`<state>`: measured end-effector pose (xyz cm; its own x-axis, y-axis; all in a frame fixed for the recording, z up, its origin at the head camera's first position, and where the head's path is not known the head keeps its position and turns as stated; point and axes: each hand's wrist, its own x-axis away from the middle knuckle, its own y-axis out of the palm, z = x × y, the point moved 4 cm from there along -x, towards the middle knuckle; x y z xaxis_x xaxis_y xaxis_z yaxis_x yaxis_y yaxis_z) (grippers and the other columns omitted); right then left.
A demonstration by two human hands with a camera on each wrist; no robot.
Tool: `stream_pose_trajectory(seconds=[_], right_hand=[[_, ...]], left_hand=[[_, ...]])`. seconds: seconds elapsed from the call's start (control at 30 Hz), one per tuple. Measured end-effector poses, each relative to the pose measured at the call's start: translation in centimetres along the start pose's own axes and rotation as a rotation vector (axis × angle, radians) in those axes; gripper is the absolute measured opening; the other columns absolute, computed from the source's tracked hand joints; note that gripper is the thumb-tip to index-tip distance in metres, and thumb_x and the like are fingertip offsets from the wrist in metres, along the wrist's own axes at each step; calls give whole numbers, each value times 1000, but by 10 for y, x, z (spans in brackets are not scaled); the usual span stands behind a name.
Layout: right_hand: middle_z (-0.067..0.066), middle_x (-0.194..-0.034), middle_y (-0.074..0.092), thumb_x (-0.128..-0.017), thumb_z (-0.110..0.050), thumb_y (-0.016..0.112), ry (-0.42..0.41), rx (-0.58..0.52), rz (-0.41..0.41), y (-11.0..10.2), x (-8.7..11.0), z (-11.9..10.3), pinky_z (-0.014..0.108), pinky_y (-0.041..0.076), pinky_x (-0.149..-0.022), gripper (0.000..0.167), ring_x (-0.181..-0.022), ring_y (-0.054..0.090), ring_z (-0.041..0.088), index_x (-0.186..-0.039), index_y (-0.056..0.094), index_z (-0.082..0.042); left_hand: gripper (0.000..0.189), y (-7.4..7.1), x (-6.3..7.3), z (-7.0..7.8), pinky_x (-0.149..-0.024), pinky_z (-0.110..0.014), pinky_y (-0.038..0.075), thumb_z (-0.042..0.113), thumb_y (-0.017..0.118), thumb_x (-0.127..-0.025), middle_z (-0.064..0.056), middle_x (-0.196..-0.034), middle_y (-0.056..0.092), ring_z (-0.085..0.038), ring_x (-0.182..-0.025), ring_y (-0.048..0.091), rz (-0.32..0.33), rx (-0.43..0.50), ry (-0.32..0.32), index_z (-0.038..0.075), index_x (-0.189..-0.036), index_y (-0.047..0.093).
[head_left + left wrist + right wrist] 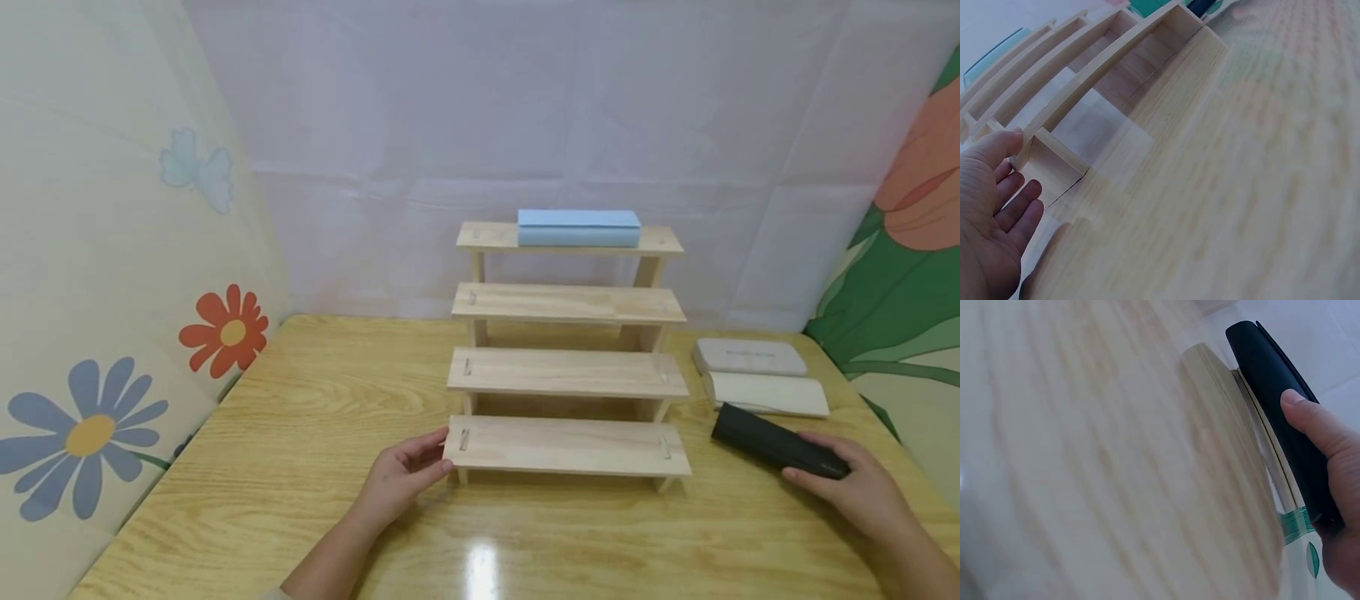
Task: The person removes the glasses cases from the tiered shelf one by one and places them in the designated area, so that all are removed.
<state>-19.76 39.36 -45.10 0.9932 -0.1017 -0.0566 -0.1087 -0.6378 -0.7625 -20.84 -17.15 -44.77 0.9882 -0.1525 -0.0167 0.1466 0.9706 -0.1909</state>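
Observation:
A light wooden step stand (567,372) with several tiers stands on the table. At the left end of its lowest tier, my left hand (401,479) holds the corner with the thumb in front. The left wrist view shows that thumb (1005,147) at the tier's edge, with the other fingers curved below. My right hand (862,483) grips a black glasses case (772,440) to the right of the stand. In the right wrist view the thumb lies along the black case (1272,406). On the top tier lies a light blue glasses case (578,229).
Right of the stand, behind the black case, a white case (750,357) and a cream case (768,393) lie on the wood-grain table (337,392). A pale cloth (420,158) hangs behind. Flower-patterned panels (135,275) flank both sides.

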Motion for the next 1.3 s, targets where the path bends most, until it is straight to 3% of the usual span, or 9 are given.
stream_pose_trajectory(seconds=[0.63, 0.73, 0.97, 1.3], right_hand=[[40, -145, 35, -86, -31, 76, -18, -10, 9, 8, 0, 8, 71, 18, -109, 79, -131, 26, 59, -144, 39, 7], [40, -144, 35, -86, -32, 76, -9, 4, 0, 8, -1, 9, 72, 20, -108, 79, -130, 27, 60, -144, 38, 7], [42, -142, 33, -86, -36, 76, 21, 36, 8, 5, -2, 9, 74, 24, -101, 81, -126, 28, 62, -143, 39, 8], [46, -146, 20, -87, -40, 73, 58, 54, 105, 1, -2, 15, 77, 18, -105, 86, -133, 16, 65, -145, 32, 9]], left_hand=[[50, 0, -1, 0, -93, -22, 55, 4, 73, -85, -28, -131, 59, -31, -114, 64, -6, -9, 15, -8, -131, 55], [50, 0, -1, 0, -92, -20, 54, 4, 73, -85, -28, -131, 59, -27, -112, 65, -8, -7, 18, -9, -131, 55], [51, 1, 0, -1, -89, -15, 53, 3, 73, -85, -29, -130, 59, -2, -101, 65, -9, 5, 11, -9, -131, 55], [50, 1, 0, 1, -89, -15, 53, 3, 72, -86, -29, -129, 60, -2, -101, 65, -11, 4, 15, -9, -131, 55]])
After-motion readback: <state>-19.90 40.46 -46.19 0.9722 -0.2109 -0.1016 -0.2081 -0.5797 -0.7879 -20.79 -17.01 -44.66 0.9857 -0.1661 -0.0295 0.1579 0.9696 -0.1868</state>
